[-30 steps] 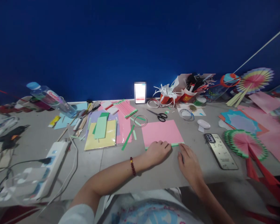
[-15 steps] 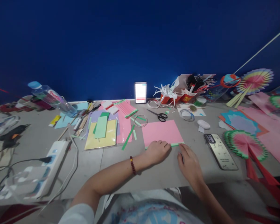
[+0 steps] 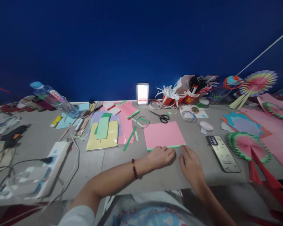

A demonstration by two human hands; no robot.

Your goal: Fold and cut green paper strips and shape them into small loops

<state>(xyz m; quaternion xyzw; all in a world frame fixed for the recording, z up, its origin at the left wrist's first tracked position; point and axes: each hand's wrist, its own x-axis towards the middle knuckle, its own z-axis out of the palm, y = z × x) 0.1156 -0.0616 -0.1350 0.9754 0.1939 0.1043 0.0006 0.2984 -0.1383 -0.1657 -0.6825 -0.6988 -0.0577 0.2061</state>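
Observation:
A pink paper sheet [image 3: 163, 133] lies flat before me, with a narrow light-green strip [image 3: 178, 146] along its near edge. My left hand [image 3: 161, 156] rests palm down at that edge, its fingers loosely bent and nothing visible in them. Its fingertips are partly hidden. At the sheet's near right corner, my right hand [image 3: 192, 163] lies with fingers stretched and thumb apart, the fingertips touching the strip's end. Beyond the sheet are black scissors [image 3: 161, 117] and a wire ring [image 3: 142, 122]. Dark-green paper strips [image 3: 130, 139] lie left of it.
A phone [image 3: 223, 153] and a pink-green folded paper fan [image 3: 250, 147] lie to the right. Packs of coloured paper [image 3: 112, 142] sit left, then a power strip [image 3: 53, 169] with cables. Cups of tools [image 3: 191, 97] and a slanted bottle [image 3: 55, 99] stand at the back.
My left hand has shifted slightly towards me and to the right, uncovering more of the light-green strip. My right hand has barely moved.

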